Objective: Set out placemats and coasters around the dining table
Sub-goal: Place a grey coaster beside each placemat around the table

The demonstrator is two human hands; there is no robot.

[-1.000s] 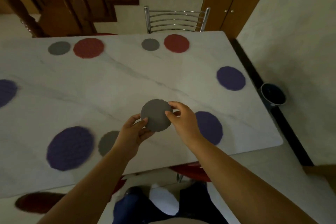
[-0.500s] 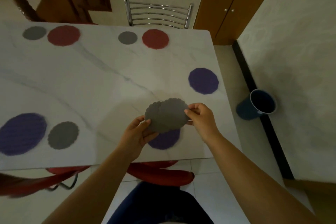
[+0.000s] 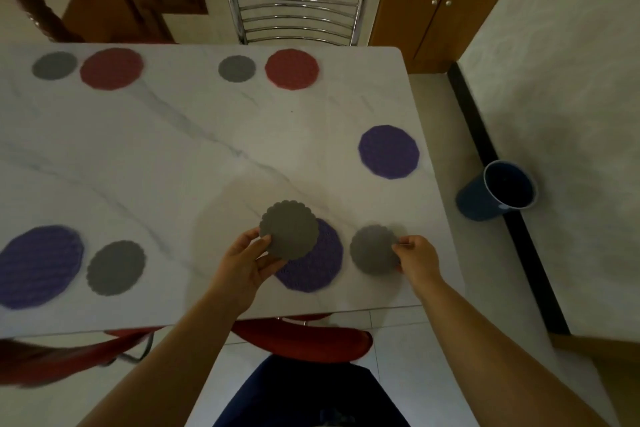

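Observation:
My left hand (image 3: pixel 242 262) pinches a grey scalloped coaster (image 3: pixel 289 229) above a purple placemat (image 3: pixel 317 265) near the table's front edge. My right hand (image 3: pixel 417 256) pinches the right rim of a second grey coaster (image 3: pixel 373 249), which is at the table surface just right of that placemat. On the white marble table (image 3: pixel 173 156) lie more round mats: a purple placemat (image 3: pixel 40 265) with a grey coaster (image 3: pixel 116 267) at front left, a purple placemat (image 3: pixel 388 151) at the right edge, and two red placemats (image 3: pixel 111 68) (image 3: pixel 292 68), each with a grey coaster (image 3: pixel 54 65) (image 3: pixel 237 68) to its left.
A metal-backed chair (image 3: pixel 294 19) stands at the table's far side. Red chair seats (image 3: pixel 301 340) sit under the near edge. A dark blue bucket (image 3: pixel 498 189) stands on the floor to the right by the wall. Wooden doors and a staircase are behind.
The stacked grey coasters have been split. My right hand carried one to the right of the near purple placemat and down to the table, while my left hand kept the other.

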